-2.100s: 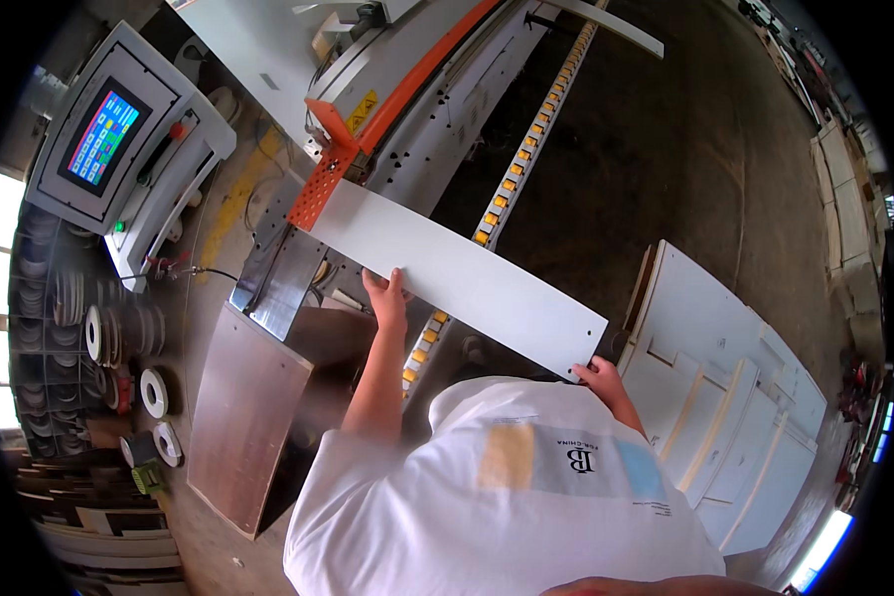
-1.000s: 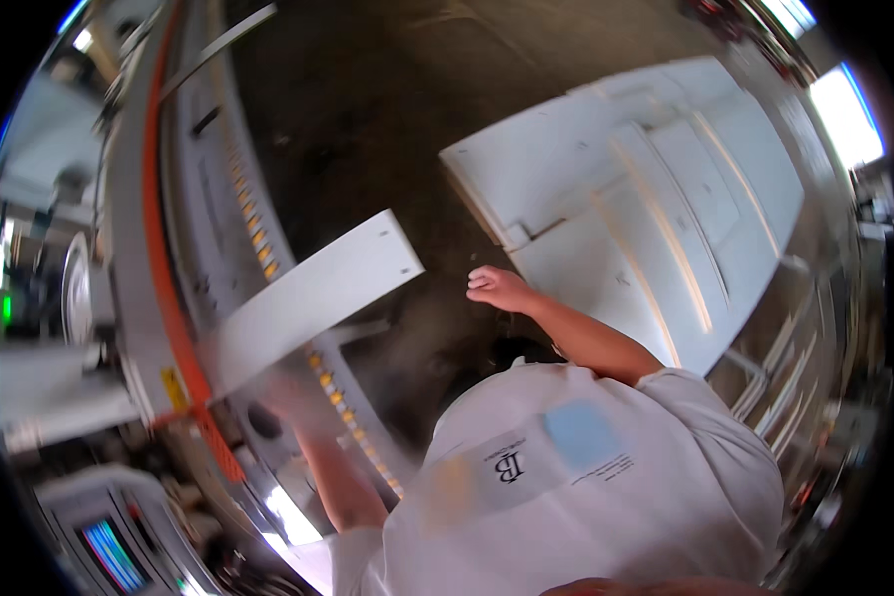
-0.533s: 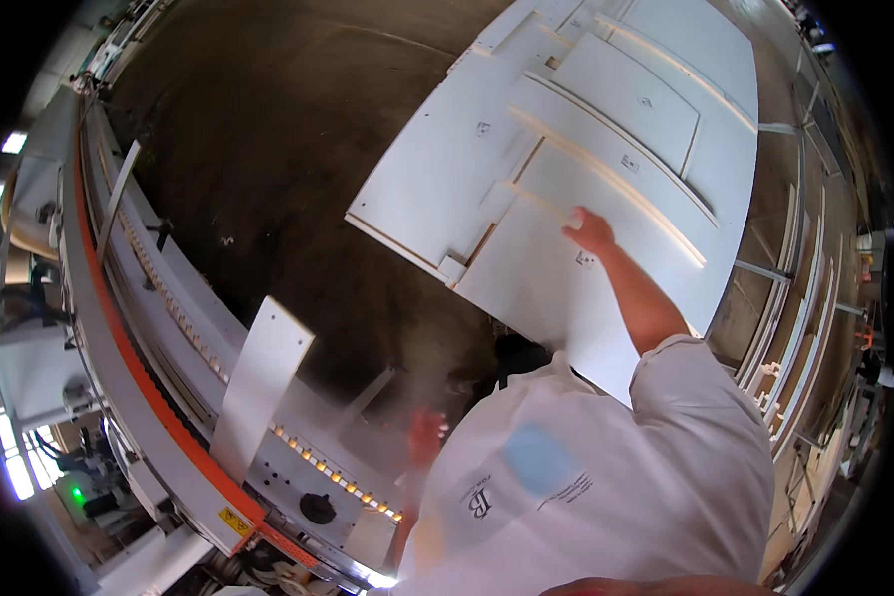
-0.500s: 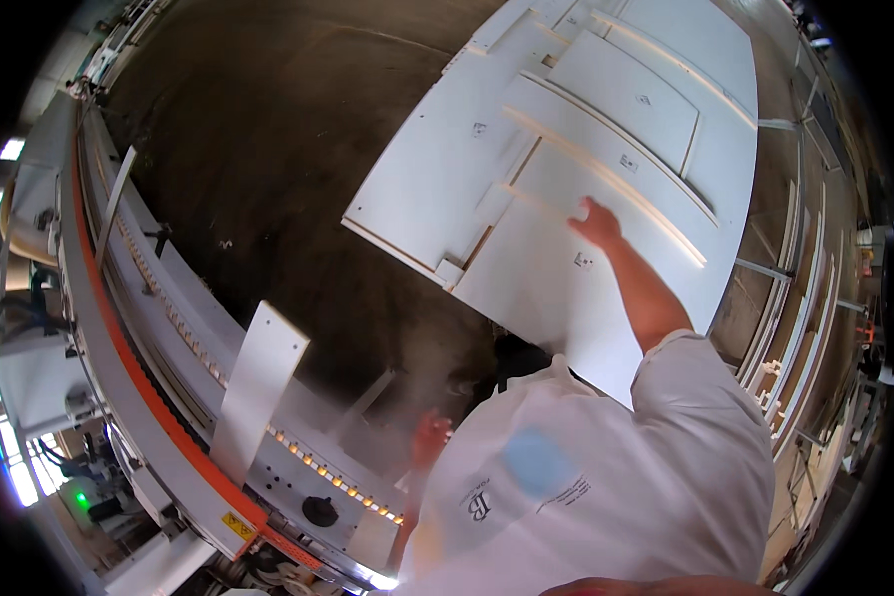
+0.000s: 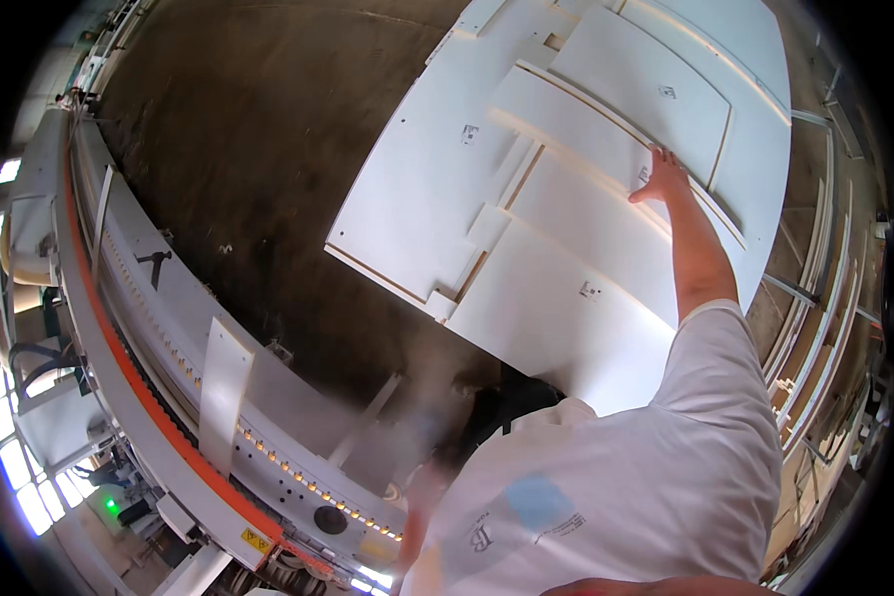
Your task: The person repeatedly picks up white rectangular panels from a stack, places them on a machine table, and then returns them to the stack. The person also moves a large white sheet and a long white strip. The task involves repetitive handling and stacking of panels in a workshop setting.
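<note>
My right arm is stretched over a stack of flat white panels [image 5: 407, 189]. My right hand [image 5: 663, 179] has its thumb and fingers apart, at the long raised edge of one white panel [image 5: 591, 129]. Whether the fingertips touch that edge I cannot tell. Low in the view, my left hand [image 5: 427, 487] hangs beside the machine, smeared by motion, so its fingers do not show clearly. A narrow white board [image 5: 225, 397] stands on edge in the edge-banding machine [image 5: 159, 407], near its orange strip. Another thin white board [image 5: 102, 223] is farther along.
Small yellowish rollers [image 5: 288, 477] line the machine's near side, with a round black knob [image 5: 330, 520] beside them. Brown floor [image 5: 258, 129] lies between machine and stack. At the right, a rack [image 5: 815, 328] holds long strips.
My right hand has moved farther out and rightward across the panels. The nearer white board has shifted along the machine, away from me. The whole view has turned slightly.
</note>
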